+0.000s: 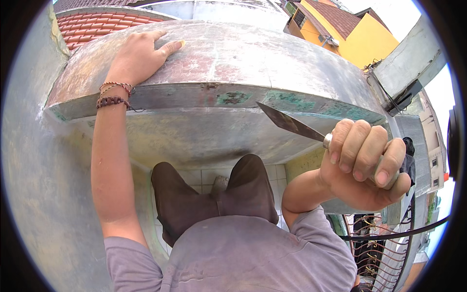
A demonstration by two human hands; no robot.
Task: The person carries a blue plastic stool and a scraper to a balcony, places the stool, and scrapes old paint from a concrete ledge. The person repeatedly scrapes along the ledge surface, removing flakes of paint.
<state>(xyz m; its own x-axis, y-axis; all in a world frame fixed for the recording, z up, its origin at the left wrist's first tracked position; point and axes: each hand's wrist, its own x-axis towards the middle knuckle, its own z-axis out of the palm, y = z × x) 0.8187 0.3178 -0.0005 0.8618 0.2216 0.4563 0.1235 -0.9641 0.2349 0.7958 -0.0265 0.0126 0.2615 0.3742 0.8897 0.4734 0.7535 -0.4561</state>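
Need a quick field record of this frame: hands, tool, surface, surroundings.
left hand: flat on top of the wall ledge, palm down, holds nothing
right hand: fist closed on the scraper handle
scraper: blade tip at the front edge of the ledge
ledge: grey, worn, with patches of green and red paint
wrist: bracelets on the left
surroundings: yellow house beyond, red tiled roof to the left

The ledge (228,63) is weathered grey, blotched with faded red and patches of green along its edge. At eleven o'clock lies a red-tiled roof (92,24); at one o'clock, a yellow house (369,41) with a brown roof.
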